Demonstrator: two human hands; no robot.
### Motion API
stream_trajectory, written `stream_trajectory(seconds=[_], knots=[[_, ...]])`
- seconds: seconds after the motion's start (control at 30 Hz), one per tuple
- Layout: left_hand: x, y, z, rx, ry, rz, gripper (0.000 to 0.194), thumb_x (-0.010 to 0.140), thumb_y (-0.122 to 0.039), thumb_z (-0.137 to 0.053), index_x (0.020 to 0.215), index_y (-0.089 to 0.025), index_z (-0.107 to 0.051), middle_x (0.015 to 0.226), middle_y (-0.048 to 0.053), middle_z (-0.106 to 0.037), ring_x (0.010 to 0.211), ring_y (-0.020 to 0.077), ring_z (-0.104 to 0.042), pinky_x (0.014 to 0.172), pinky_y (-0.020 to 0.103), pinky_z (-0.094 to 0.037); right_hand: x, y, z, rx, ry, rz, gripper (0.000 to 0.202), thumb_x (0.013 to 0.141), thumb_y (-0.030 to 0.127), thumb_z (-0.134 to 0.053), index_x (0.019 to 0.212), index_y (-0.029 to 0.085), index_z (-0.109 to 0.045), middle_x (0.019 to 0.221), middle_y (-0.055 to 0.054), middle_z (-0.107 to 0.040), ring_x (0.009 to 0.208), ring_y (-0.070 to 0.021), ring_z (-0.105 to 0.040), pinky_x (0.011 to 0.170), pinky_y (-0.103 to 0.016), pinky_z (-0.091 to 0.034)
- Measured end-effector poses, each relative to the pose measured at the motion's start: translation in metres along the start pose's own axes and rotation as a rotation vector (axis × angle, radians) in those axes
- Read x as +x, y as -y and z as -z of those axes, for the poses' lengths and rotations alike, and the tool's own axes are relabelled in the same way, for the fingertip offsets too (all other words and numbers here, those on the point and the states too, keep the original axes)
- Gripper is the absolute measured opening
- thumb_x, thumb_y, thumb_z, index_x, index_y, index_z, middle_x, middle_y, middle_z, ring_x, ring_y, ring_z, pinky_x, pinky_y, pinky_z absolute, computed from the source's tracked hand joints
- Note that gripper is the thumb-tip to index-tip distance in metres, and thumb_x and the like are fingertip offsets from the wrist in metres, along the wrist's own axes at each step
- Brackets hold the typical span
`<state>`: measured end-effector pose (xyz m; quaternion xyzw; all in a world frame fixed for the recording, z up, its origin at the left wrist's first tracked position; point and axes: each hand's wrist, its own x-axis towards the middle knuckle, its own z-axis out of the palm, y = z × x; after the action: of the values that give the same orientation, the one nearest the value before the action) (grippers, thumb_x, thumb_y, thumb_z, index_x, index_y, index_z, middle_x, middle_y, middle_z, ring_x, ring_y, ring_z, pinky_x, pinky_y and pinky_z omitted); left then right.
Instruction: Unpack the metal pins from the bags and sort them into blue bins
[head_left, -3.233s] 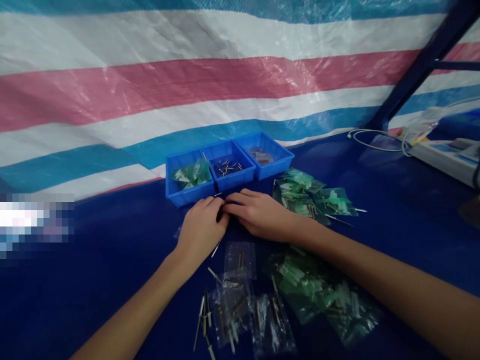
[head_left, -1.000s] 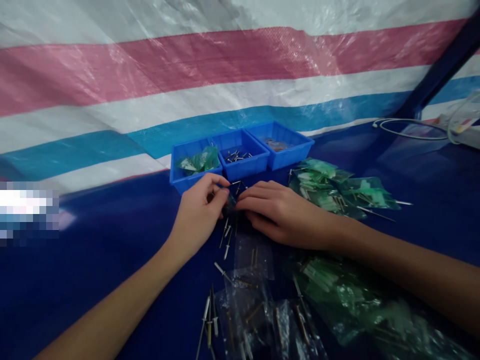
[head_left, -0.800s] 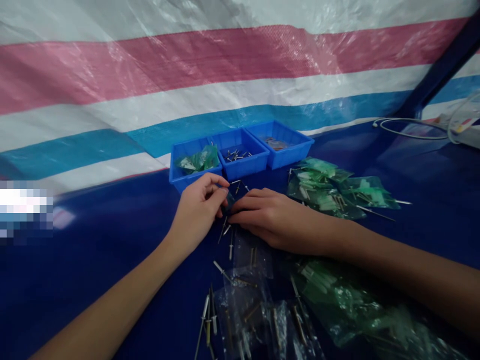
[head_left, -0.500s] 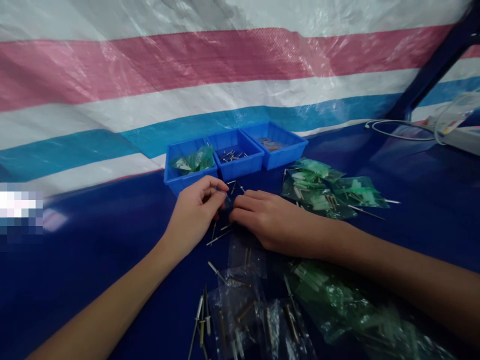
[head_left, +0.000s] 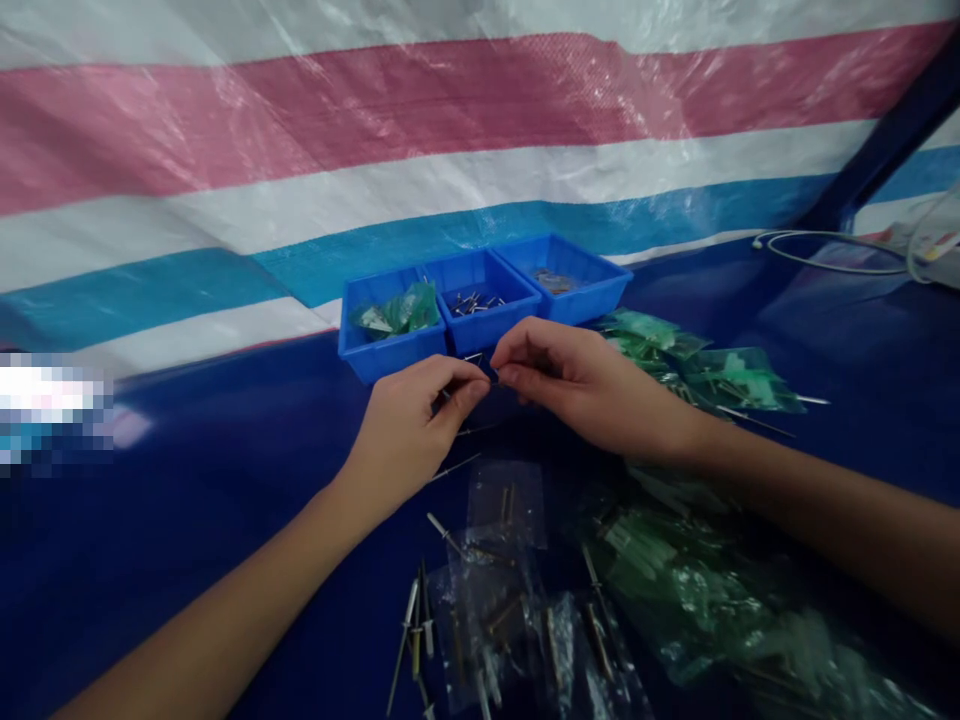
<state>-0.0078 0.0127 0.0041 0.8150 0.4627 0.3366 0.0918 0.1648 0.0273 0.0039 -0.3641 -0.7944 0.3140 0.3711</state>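
Observation:
My left hand (head_left: 420, 410) is closed in a pinch just in front of the blue bins. Facing it, my right hand (head_left: 574, 385) is pinched too, and the fingertips of both nearly meet. A thin sliver of something shows between them, too small to name. Below the left hand a loose pop rivet (head_left: 456, 467) lies on the dark blue table. Nearer to me are clear plastic bags (head_left: 504, 505) with thin metal pieces inside. To their left lies a small bunch of pop rivets (head_left: 417, 625).
Three joined blue bins stand behind my hands: the left bin (head_left: 391, 350) has green bags, the middle bin (head_left: 491, 325) rivets, the right bin (head_left: 589, 298) small flat pieces. Green bags (head_left: 739, 378) lie at right, more green bags (head_left: 675, 580) nearer. A pale cable (head_left: 832, 235) lies far right.
My right hand has lifted from the table and turned, its fingertips now up by the left hand's. My left hand has shifted slightly right. The view has moved a little.

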Motion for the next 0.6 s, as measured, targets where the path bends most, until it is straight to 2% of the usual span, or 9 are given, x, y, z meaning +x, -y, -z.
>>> stream_trajectory(seconds=[0.1,0.17,0.33,0.43,0.6], knots=[[-0.0004,0.0010,-0.0003,0.061,-0.043,0.008,0.017,0.085,-0.024,-0.050,0.074,-0.017,-0.060,0.063,-0.002,-0.061,0.056,0.0113,-0.054,0.052,0.021,-0.038,0.0000,0.0001,0.0002,0.091,0.087,-0.093,0.009,0.084,0.024,-0.049,0.087,0.016,-0.052,0.069,0.002,-0.053,0.059,-0.0101,-0.052,0.052,-0.021,-0.040],[-0.0006,0.0016,-0.0004,0.073,-0.081,0.038,0.023,0.087,-0.027,-0.045,0.071,-0.016,-0.058,0.060,-0.001,-0.059,0.054,0.0114,-0.053,0.050,0.022,-0.036,0.0000,0.0018,0.0014,0.049,0.114,-0.102,0.011,0.083,0.026,-0.052,0.086,0.016,-0.052,0.067,0.003,-0.053,0.057,-0.0096,-0.051,0.050,-0.021,-0.038],[-0.0014,0.0005,0.0004,0.060,-0.098,0.067,0.029,0.087,-0.031,-0.044,0.064,-0.017,-0.054,0.053,-0.003,-0.053,0.049,0.0107,-0.048,0.047,0.022,-0.032,-0.0003,0.0060,0.0047,-0.263,0.051,0.048,0.017,0.086,0.023,-0.048,0.071,0.016,-0.051,0.053,0.006,-0.044,0.046,-0.0067,-0.038,0.047,-0.021,-0.027],[-0.0019,-0.0018,0.0010,0.029,-0.090,0.069,0.029,0.087,-0.033,-0.045,0.064,-0.018,-0.053,0.051,-0.004,-0.050,0.046,0.0100,-0.044,0.045,0.021,-0.031,-0.0006,0.0068,0.0052,-0.309,0.049,0.090,0.024,0.088,0.022,-0.043,0.066,0.015,-0.049,0.053,0.005,-0.044,0.046,-0.0063,-0.037,0.048,-0.021,-0.025],[-0.0022,-0.0044,0.0011,0.011,-0.049,0.038,0.020,0.085,-0.029,-0.046,0.070,-0.018,-0.055,0.055,-0.004,-0.053,0.048,0.0096,-0.046,0.046,0.020,-0.032,0.0008,0.0066,0.0045,-0.312,0.057,0.059,0.031,0.090,0.024,-0.039,0.060,0.016,-0.046,0.053,0.004,-0.045,0.047,-0.0071,-0.040,0.049,-0.022,-0.026]])
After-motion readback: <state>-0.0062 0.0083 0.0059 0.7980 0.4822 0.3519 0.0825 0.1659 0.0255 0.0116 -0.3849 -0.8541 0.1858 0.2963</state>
